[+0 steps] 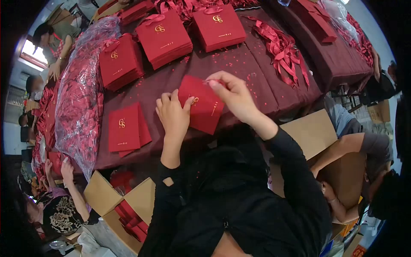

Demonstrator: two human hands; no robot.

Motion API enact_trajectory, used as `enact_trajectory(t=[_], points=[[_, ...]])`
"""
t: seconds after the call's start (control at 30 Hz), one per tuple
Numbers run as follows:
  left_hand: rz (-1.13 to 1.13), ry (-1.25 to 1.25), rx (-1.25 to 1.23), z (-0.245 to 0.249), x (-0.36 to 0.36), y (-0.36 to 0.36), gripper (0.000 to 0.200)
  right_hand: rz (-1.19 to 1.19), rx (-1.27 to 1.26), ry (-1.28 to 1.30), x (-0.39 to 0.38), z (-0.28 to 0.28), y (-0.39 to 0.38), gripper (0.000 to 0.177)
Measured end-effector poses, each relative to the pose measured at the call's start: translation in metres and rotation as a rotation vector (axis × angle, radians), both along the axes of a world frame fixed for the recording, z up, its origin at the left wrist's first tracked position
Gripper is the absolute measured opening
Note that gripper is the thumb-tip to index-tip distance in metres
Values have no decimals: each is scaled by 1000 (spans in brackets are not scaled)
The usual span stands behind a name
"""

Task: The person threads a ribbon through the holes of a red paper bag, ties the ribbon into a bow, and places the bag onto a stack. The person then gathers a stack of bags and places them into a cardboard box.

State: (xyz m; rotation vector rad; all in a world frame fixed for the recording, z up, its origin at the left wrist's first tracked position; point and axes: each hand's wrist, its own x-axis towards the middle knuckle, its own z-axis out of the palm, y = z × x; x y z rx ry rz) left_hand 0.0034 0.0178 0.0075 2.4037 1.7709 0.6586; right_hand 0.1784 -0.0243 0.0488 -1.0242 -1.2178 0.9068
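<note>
A red bag (pixel 203 112) with a gold logo lies tilted at the table's front edge. My left hand (pixel 174 112) grips its left side, the thumb on its face by the logo. At its upper right edge my right hand (pixel 233 94) is closed, thumb and forefinger pinched together; what they hold is too small to make out. To the left, flat red bags (pixel 125 130) overlap on the cloth. Farther back stand three stacks of red bags, at the left (pixel 121 64), middle (pixel 165 38) and right (pixel 218 28).
Red ribbons (pixel 284 51) lie right of the stacks. A clear plastic sack (pixel 79 96) of red material lines the left side. Open cartons stand at lower left (pixel 102 195) and right (pixel 310 132). Co-workers are at the left (pixel 64 214) and right (pixel 342 154).
</note>
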Motion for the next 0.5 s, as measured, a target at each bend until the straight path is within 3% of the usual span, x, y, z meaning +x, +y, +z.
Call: enact_trajectory(t=[0.07, 0.13, 0.17, 0.27, 0.33, 0.37, 0.5], points=[[-12, -8, 18, -5, 0, 0, 51, 25, -82, -96, -6, -24, 10, 14], [-82, -150, 72, -8, -3, -1, 44, 8, -263, 129, -11, -30, 14, 13], [-86, -146, 71, -7, -4, -1, 44, -36, -234, 246, -9, -28, 12, 13], [-5, -580, -84, -5, -11, 0, 29, -189, -193, 614, 9, -18, -9, 15], [53, -703, -238, 10, -13, -7, 27, -228, -212, 681, 21, -18, -30, 15], [-24, -809, -302, -5, -24, -1, 24, -227, -212, 670, 25, -25, -38, 14], [-46, -846, -407, 2, -29, -9, 22, -227, -231, 579, 28, -26, -61, 15]])
